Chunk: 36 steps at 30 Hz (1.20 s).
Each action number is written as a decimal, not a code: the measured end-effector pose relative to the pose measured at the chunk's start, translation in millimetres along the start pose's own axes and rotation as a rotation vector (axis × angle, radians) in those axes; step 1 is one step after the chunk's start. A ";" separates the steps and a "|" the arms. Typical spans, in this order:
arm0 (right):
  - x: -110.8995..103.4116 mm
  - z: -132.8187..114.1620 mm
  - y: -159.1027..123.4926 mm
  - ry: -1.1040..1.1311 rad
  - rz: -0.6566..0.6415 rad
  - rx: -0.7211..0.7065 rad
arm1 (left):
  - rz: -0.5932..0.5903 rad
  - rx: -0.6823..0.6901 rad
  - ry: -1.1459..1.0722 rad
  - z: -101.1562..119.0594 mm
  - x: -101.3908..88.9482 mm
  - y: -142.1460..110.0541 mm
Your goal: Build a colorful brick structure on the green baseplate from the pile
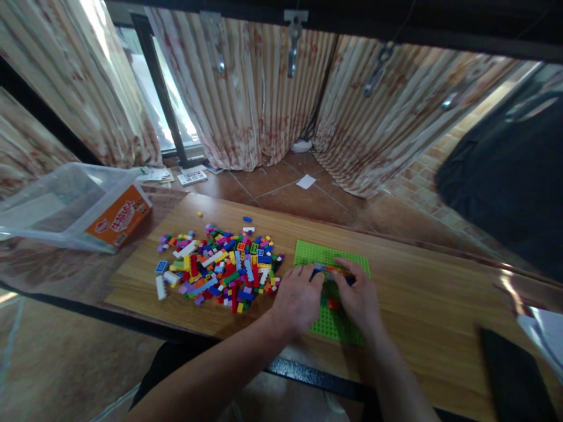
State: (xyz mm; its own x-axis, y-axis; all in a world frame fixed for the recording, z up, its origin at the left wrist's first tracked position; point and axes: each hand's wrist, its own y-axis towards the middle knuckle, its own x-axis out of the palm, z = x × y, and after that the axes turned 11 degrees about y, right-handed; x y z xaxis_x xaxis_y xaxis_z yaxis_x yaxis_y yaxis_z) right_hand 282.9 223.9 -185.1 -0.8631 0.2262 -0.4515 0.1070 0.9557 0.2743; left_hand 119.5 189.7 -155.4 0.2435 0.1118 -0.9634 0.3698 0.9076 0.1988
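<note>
A green studded baseplate point(332, 325) lies on the wooden board, with a few building bricks on it between my hands. My left hand point(298, 296) reaches over its left part, fingers bent and pressed around a dark blue building brick point(315, 273). From the right, my right hand point(359, 296) curls its thumb and forefinger on the row of orange and yellow building bricks point(338, 270). A red-orange brick point(333, 303) sits on the plate below the fingers. My fingers partly cover the bricks, and the details there are blurred.
Left of the plate spreads a heap of loose colourful bricks point(224, 269). A clear plastic bin point(57, 223) with an orange label stands at the far left. A dark flat object point(514, 375) lies at the right. Metal clips point(292, 53) hang from a dark bar above.
</note>
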 end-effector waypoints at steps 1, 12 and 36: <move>-1.4 -0.2 0.6 0.001 0.010 0.022 | 0.025 -0.008 -0.040 -2.7 -0.7 0.1; -10.3 -14.0 -2.4 -0.178 0.042 -0.193 | 0.226 -0.177 -0.341 -38.9 -16.3 13.0; 9.9 4.4 -9.2 -0.283 -0.197 -0.393 | 0.221 -0.474 -0.240 -128.5 -52.3 10.4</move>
State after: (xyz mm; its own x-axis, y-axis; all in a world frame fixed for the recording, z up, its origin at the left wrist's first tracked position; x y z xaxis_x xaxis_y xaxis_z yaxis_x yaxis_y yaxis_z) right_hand 275.6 218.2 -195.8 -0.6748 0.1434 -0.7239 -0.2845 0.8546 0.4345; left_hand -4.6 245.3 -126.1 0.4865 0.2749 -0.8293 -0.1422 0.9615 0.2352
